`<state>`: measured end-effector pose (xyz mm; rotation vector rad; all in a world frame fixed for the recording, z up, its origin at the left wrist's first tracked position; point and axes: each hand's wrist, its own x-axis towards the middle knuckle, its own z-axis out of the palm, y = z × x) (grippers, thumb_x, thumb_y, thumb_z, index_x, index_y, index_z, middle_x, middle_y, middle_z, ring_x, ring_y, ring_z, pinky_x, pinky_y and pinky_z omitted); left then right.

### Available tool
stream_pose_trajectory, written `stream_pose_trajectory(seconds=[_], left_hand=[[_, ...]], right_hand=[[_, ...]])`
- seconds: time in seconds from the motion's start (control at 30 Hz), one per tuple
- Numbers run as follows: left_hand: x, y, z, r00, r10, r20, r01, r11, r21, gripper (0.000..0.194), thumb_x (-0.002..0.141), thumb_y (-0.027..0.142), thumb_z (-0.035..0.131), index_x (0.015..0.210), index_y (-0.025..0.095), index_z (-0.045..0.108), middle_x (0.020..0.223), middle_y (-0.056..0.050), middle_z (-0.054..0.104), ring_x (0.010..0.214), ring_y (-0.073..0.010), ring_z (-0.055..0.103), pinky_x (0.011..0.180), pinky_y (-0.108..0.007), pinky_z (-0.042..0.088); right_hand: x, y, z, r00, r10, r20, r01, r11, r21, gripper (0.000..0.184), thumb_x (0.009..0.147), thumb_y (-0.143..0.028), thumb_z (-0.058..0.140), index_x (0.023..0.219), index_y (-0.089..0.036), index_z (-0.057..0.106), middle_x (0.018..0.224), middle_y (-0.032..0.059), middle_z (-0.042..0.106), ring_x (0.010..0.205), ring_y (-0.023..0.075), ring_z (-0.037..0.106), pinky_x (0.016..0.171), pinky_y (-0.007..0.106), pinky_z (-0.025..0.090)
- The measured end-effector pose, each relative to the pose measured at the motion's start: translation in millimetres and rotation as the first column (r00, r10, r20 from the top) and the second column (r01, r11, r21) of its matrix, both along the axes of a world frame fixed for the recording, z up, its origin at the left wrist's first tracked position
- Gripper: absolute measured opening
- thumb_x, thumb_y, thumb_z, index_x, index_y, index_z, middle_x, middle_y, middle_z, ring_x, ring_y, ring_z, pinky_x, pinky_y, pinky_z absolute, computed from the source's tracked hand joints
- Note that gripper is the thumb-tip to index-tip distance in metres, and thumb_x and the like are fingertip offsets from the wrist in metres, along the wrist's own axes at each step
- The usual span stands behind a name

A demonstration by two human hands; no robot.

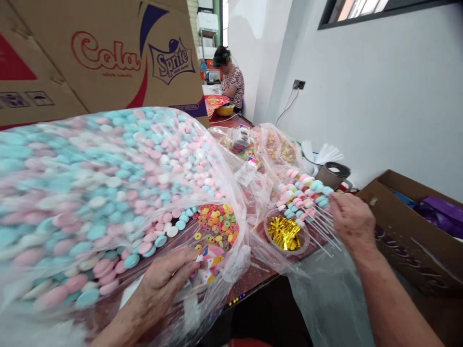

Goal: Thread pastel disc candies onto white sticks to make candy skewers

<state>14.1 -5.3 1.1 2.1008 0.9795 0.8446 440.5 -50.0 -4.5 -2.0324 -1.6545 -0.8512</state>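
My left hand (164,277) pinches a small printed plastic packet (210,262) in pink, yellow and white at the table's near edge. Just beyond it, ring-shaped cereal pieces (217,224) in orange, yellow and green lie in the mouth of a clear bag. My right hand (352,219) is closed at the right side of a pile of marshmallow skewers (302,195), its fingertips on a skewer there; the grip is partly hidden. Their white sticks point toward me. A round clear tub (306,241) of gold twist ties (284,232) stands beside the pile.
A large bag of pink, blue and white marshmallows (108,183) fills the left. Behind it stands a cardboard box (108,53). Another open box (408,250) is at right. A grey cup (331,176) stands near white sticks (327,153). Another person (233,82) sits at the far end.
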Motion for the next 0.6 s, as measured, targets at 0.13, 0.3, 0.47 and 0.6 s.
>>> stream_pose_trajectory(seconds=[0.13, 0.3, 0.47, 0.6], left_hand=[[-5, 0, -1.3, 0.999, -0.039, -0.03, 0.034, 0.986, -0.161, 0.027, 0.094, 0.027, 0.052, 0.075, 0.017, 0.067, 0.071, -0.001, 0.063, 0.065, -0.0125, 0.055, 0.06, -0.02, 0.045], [-4, -3, 2.8, 0.998, -0.057, -0.019, 0.05, 0.963, -0.264, 0.027, 0.095, 0.029, 0.05, 0.082, 0.015, 0.069, 0.078, -0.003, 0.066, 0.068, -0.0132, 0.054, 0.06, -0.021, 0.043], [-2, -3, 3.7, 0.998, -0.068, -0.004, 0.064, 0.952, -0.298, 0.026, 0.094, 0.027, 0.051, 0.077, 0.016, 0.067, 0.073, -0.001, 0.063, 0.066, -0.0125, 0.051, 0.062, -0.022, 0.042], [-3, -1, -0.7, 0.998, -0.058, 0.02, 0.061, 0.934, -0.353, 0.027, 0.093, 0.031, 0.052, 0.077, 0.015, 0.066, 0.072, -0.001, 0.061, 0.064, -0.0126, 0.049, 0.058, -0.022, 0.041]], right_hand=[[-28, -16, 13.3, 0.864, 0.425, -0.269, -0.395, 0.905, 0.162, 0.019, 0.095, -0.022, 0.055, 0.109, -0.023, 0.067, 0.099, 0.01, 0.071, 0.093, 0.024, 0.066, 0.086, 0.037, 0.049], [-81, -24, 24.1, 0.667, 0.642, -0.379, -0.647, 0.751, 0.132, 0.026, 0.093, -0.016, 0.055, 0.114, -0.028, 0.065, 0.095, 0.0063, 0.068, 0.087, 0.024, 0.064, 0.081, 0.04, 0.049], [-101, -17, 23.8, 0.591, 0.736, -0.33, -0.751, 0.652, 0.109, 0.026, 0.091, -0.011, 0.056, 0.112, -0.023, 0.067, 0.092, 0.005, 0.071, 0.082, 0.0204, 0.062, 0.079, 0.037, 0.047], [-101, -14, 22.3, 0.609, 0.737, -0.294, -0.756, 0.651, 0.065, 0.025, 0.092, -0.013, 0.056, 0.11, -0.024, 0.069, 0.091, 0.0041, 0.072, 0.081, 0.0197, 0.061, 0.079, 0.037, 0.046]])
